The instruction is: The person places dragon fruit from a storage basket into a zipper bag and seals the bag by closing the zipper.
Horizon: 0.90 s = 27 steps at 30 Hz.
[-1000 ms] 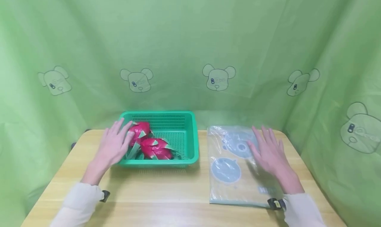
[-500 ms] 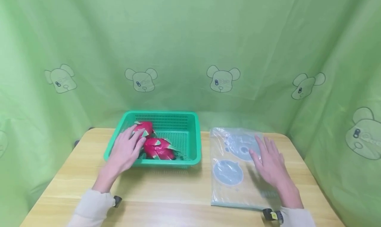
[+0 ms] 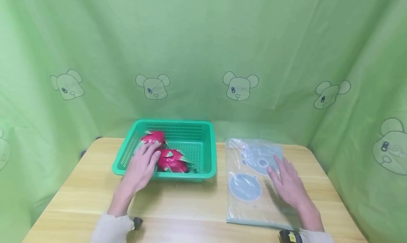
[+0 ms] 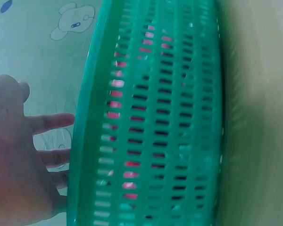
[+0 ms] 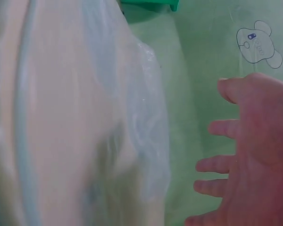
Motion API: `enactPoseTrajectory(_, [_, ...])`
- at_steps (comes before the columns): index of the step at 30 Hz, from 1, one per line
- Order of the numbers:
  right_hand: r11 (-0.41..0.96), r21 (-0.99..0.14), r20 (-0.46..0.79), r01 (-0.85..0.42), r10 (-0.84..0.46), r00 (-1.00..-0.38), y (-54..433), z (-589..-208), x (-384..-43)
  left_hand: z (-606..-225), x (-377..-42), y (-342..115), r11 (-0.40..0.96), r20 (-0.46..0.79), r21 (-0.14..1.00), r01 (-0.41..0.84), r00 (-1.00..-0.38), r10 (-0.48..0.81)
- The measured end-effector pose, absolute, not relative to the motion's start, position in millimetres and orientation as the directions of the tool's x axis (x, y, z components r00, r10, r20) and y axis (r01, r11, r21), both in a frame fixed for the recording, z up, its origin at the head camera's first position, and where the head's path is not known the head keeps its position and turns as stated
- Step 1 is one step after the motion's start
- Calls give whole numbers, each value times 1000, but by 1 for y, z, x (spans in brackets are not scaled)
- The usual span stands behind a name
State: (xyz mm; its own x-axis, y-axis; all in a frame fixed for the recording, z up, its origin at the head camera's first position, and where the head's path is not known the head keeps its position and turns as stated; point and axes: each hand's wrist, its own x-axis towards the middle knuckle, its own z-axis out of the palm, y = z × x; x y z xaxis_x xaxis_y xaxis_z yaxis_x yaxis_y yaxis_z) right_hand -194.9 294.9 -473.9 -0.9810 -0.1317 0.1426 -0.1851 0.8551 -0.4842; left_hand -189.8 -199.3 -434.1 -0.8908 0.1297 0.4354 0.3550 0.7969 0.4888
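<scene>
Over the front left rim of a green plastic basket (image 3: 210, 147) reaches my left hand (image 3: 140, 170), its fingers loosely extended and overlapping the nearer parts of two dragon fruits. One red dragon fruit (image 3: 156, 137) lies toward the back left, partly covered by the fingers; the other dragon fruit (image 3: 173, 161) lies in front of it, beside the thumb. In the left wrist view, the slotted basket wall (image 4: 165, 122) hides the fingertips. My right hand (image 3: 290, 184) is spread above the right side of a flat, clear plastic bag (image 3: 245, 213) printed with blue cartoon shapes, holding nothing.
Basket and bag lie side by side on a light wooden table (image 3: 178, 207), with a strip of bare wood between them. A green curtain (image 3: 197, 52) printed with bear faces encloses the back and both sides.
My left hand has moved right and toward me, from beside the basket's left rim to over the dragon fruits. My right hand stays over the bag. The head view has shifted slightly.
</scene>
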Motion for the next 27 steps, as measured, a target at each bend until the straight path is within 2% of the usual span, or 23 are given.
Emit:
enactPoseTrajectory(5, [849, -504, 80, -156, -134, -988, 294, -482, -192, -442, -185, -192, 797, 417, 497, 344, -900, 128])
enactPoseTrajectory(9, [853, -499, 77, -155, -134, -988, 295, -486, -191, -446, -183, -188, 804, 444, 482, 349, -888, 119])
enactPoseTrajectory(19, [901, -411, 56, -141, -129, -990, 293, -501, -190, -447, -170, -177, 842, 361, 435, 318, -919, 160])
enactPoseTrajectory(27, [906, -402, 45, -131, -124, -991, 289, -504, -188, -449, -166, -171, 892, 309, 321, 318, -926, 219])
